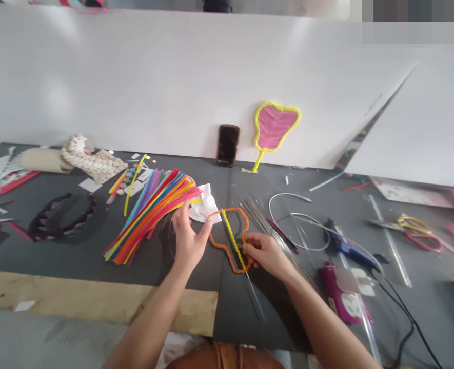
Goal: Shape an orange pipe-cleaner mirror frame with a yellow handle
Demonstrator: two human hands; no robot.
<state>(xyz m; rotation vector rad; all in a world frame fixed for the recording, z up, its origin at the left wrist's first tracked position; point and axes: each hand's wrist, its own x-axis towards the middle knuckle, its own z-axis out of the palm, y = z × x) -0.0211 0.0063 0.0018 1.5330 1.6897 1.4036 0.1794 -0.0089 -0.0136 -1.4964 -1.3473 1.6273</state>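
Note:
An orange pipe cleaner frame (219, 245), bent into a wavy closed outline, hangs between my hands above the dark table. A twisted yellow pipe cleaner (232, 238) runs down its middle, and a thin wire sticks out below. My right hand (264, 252) pinches the frame's right side between thumb and fingers. At the frame's upper left is my left hand (190, 238), thumb and index finger spread apart; the thumb tip is close to the orange edge, and whether it touches I cannot tell. Just beyond my left hand lie a fan of coloured pipe cleaners (150, 215) and white paper (211, 202).
A pink fan-like shape with yellow edging (276, 125) and a phone (228, 145) lean against the white partition (153, 77). Right: thin wires (265, 220), a glue gun (352, 248), a purple power adapter (344, 294), scissors (411, 230). Left: a dark headband (63, 230).

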